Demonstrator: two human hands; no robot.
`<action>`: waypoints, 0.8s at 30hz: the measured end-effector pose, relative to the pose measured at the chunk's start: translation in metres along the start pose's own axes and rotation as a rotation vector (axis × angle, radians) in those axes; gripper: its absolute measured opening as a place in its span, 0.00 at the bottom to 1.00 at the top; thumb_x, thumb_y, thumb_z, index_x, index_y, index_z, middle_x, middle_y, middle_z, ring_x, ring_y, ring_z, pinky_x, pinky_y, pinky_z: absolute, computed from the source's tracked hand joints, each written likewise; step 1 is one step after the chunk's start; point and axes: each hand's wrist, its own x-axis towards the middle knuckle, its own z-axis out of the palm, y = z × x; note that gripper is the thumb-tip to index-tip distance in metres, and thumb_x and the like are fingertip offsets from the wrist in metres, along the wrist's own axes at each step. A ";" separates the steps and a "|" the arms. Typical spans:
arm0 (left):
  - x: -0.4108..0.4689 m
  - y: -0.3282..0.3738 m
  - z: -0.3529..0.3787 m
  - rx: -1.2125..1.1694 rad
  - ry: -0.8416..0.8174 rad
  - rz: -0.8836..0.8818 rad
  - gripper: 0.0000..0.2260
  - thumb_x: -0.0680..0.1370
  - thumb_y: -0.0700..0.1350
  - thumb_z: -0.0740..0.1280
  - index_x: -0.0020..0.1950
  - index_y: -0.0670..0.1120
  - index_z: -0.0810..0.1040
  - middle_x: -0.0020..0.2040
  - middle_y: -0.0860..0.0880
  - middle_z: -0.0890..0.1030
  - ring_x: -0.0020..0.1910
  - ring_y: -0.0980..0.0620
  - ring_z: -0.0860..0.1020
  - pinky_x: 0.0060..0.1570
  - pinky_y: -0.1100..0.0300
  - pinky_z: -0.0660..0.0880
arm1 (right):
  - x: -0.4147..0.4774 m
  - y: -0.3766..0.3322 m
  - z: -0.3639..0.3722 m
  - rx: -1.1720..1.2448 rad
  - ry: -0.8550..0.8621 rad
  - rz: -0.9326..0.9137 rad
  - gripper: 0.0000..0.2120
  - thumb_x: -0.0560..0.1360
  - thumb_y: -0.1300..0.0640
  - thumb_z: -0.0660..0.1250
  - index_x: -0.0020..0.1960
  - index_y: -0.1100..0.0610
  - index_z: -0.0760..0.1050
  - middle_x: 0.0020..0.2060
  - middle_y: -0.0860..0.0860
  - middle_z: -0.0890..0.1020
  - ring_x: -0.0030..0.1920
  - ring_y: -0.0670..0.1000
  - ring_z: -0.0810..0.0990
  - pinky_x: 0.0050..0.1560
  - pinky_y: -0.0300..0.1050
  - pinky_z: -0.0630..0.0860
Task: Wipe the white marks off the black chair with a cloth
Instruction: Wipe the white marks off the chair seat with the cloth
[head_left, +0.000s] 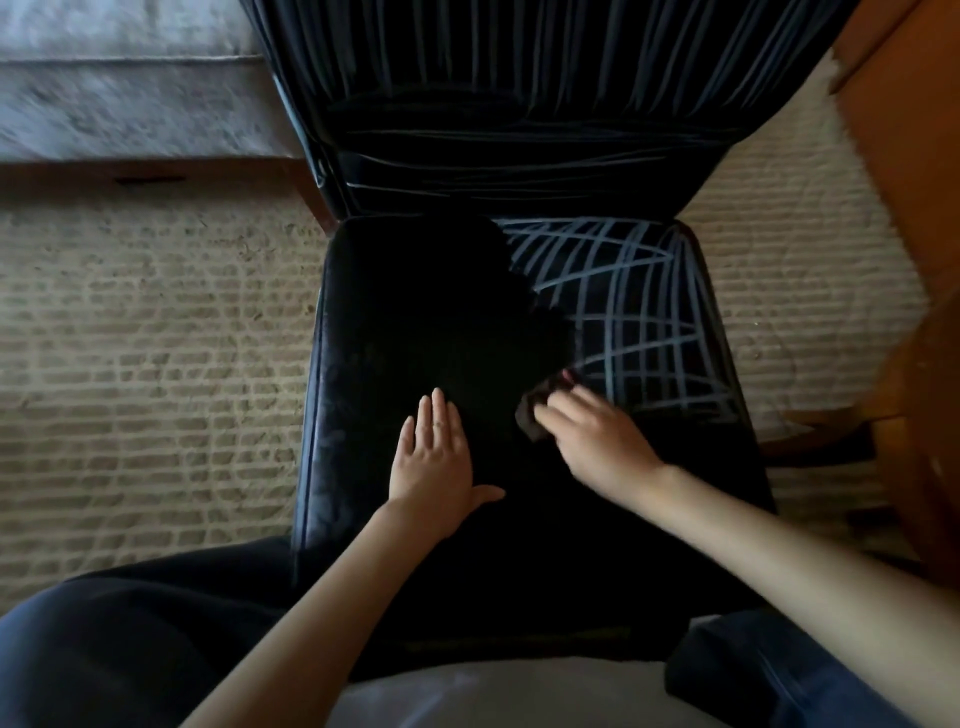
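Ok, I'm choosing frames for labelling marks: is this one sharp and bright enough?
Head view: dim, the seat reads flat black on its left; white marks are legible; right hand and cloth are slightly motion-blurred; top-left background is smeared; wide angle bows the rug lines.

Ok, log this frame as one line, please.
left hand: flat on seat | right hand: holds cloth at marks' edge | white marks: on seat's right part, backrest | seat left part: clean

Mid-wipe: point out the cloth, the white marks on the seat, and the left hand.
cloth (531, 413): head view, dark fold showing past the right hand (592, 441).
white marks (623, 312): head view, middle of the criss-cross patch on the seat (415, 322).
left hand (434, 457): head view, back of the hand, lying flat.
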 end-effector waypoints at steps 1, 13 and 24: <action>0.001 0.000 -0.001 0.013 -0.008 0.006 0.48 0.75 0.68 0.56 0.75 0.36 0.36 0.75 0.37 0.35 0.75 0.42 0.37 0.75 0.49 0.41 | -0.016 -0.007 -0.004 0.041 -0.008 -0.027 0.15 0.69 0.67 0.57 0.49 0.64 0.79 0.42 0.57 0.78 0.46 0.57 0.72 0.61 0.48 0.69; 0.009 -0.019 -0.011 0.117 -0.044 0.035 0.48 0.73 0.69 0.56 0.75 0.38 0.36 0.76 0.41 0.36 0.76 0.45 0.37 0.72 0.43 0.38 | 0.024 0.062 -0.027 -0.132 -0.063 0.458 0.03 0.70 0.68 0.65 0.44 0.65 0.76 0.47 0.61 0.76 0.49 0.64 0.75 0.48 0.53 0.75; -0.004 -0.006 -0.019 0.136 0.012 0.101 0.37 0.79 0.52 0.60 0.77 0.42 0.41 0.77 0.45 0.38 0.76 0.47 0.39 0.72 0.41 0.41 | -0.026 0.052 -0.017 -0.093 0.019 0.215 0.11 0.70 0.67 0.56 0.44 0.65 0.76 0.42 0.60 0.76 0.42 0.63 0.75 0.40 0.52 0.74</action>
